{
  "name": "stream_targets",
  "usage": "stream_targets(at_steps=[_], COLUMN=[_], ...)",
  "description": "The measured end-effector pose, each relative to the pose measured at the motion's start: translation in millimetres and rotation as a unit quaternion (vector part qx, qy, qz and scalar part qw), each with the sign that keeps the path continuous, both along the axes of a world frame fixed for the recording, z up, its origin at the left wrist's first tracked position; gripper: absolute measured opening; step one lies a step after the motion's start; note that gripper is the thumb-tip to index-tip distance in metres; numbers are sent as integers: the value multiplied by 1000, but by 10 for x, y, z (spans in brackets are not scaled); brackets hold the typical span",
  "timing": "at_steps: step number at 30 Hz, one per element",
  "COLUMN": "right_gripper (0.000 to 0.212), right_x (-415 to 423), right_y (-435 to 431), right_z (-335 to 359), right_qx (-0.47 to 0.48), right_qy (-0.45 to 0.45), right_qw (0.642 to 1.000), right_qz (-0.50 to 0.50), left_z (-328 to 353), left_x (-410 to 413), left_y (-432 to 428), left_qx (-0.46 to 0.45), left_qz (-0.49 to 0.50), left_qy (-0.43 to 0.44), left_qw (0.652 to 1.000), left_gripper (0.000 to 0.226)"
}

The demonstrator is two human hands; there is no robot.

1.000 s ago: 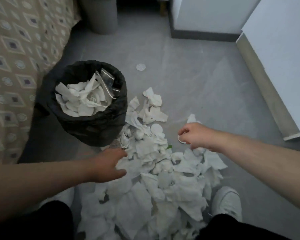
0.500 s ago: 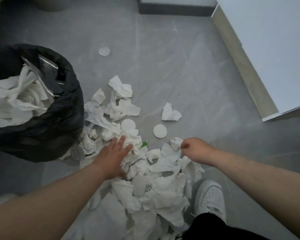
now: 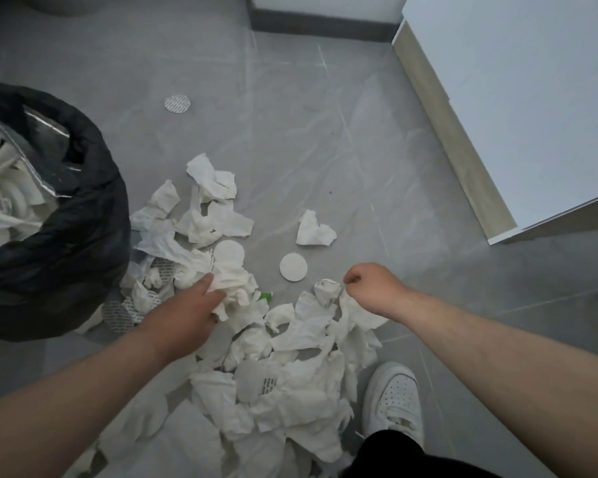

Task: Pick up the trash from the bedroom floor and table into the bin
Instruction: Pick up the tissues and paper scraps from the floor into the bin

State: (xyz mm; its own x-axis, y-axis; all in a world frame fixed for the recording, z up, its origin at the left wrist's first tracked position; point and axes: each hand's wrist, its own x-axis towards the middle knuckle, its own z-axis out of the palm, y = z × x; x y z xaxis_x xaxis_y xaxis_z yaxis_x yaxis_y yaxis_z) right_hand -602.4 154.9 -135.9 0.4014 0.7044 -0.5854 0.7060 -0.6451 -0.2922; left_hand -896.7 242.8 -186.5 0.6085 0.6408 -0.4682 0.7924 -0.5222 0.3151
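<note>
A heap of crumpled white tissues [image 3: 290, 367] covers the grey floor in front of me. The bin [image 3: 69, 270], lined with a black bag and holding white paper, stands at the left. My left hand [image 3: 187, 312] lies on the heap, its fingers closing around a tissue wad [image 3: 232, 281]. To the right, my right hand [image 3: 370, 288] is a fist pinching the edge of a tissue [image 3: 328, 291]. A white round pad [image 3: 293, 267] and a lone crumpled tissue [image 3: 313, 231] lie just beyond the heap. A patterned round disc [image 3: 177, 103] lies farther off.
A white cabinet [image 3: 518, 108] with a pale wood base stands at the right. A white wall with dark skirting [image 3: 325, 25] closes the far side. My white shoe [image 3: 392, 401] is planted at the heap's right edge. Patterned foil pieces [image 3: 120, 313] lie by the bin's base.
The view has swung right and nearer, pushing the bin to the left edge. My left hand slid forward onto the tissue wad. My right hand dropped to the heap's right edge and closed.
</note>
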Motion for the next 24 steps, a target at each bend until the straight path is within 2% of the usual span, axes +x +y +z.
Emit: stream_targets(at_steps=[5, 6, 8, 10, 12, 14, 18, 24], right_gripper=[27, 34, 66, 91, 98, 86, 21, 17], right_x=[392, 411, 359, 227, 82, -3, -61, -191], right_y=[-142, -201, -303, -352, -379, -404, -452, -77], right_z=[-244, -308, -460, -607, -697, -722, -716, -257], right_qx=[-3, -22, -74, -126, -148, -134, -38, 12], right_qy=[-53, -45, -22, -38, -70, -81, -58, -5], right_qw=[996, 995, 993, 990, 986, 988, 998, 999], right_qz=[-67, -83, -86, -47, -1, 4, -6, 35], left_z=[-44, -62, -97, -119, -125, -106, -36, 367], left_x=[-116, -141, -188, -225, -241, -233, -210, -215], left_y=[53, 50, 43, 41, 48, 52, 72, 274], left_qx=[-50, -56, -58, -59, -64, -62, -63, -64], left_qz=[-15, -12, -2, 13, 30, 40, 36, 11], left_qy=[-19, -18, -20, -14, -14, -25, -53, -80], left_qw=[998, 998, 998, 998, 997, 997, 996, 995], left_gripper=[46, 47, 47, 49, 50, 48, 43, 41])
